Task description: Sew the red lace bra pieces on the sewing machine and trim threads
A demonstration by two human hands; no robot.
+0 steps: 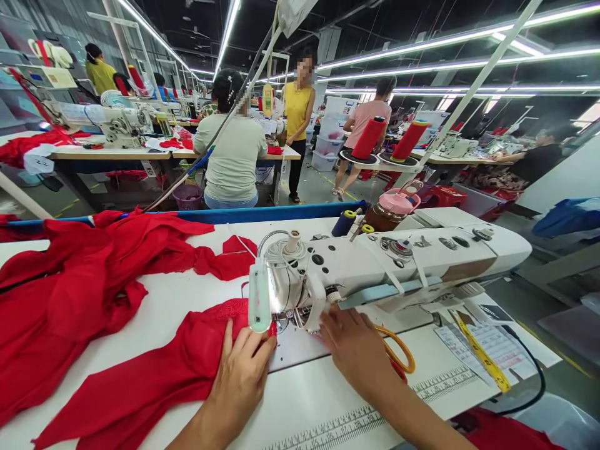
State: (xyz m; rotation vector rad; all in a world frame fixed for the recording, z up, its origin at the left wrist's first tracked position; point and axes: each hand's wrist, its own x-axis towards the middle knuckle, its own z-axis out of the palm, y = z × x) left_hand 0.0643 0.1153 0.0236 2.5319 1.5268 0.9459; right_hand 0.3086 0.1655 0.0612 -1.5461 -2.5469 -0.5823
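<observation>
My left hand point(244, 369) lies palm down on a red fabric piece point(192, 350) with a lacy-looking edge, fingers spread close to the needle area. That cloth runs under the head of a white sewing machine point(347, 262). A pale green guard point(259, 297) hangs before the needle and hides part of the stitching spot. My right hand point(351, 344) reaches beneath the machine arm, just right of the needle; its fingertips are blurred and partly hidden, so what they touch is unclear. Beside the right wrist lies an orange loop point(409, 357), seemingly a scissors handle.
A heap of red fabric point(94, 269) covers the table's left side. On the right lie a paper sheet point(487, 344) and a yellow measuring tape point(482, 356). Behind the machine stand a pink-lidded jar point(394, 206) and red thread cones point(370, 139). Other people work farther back.
</observation>
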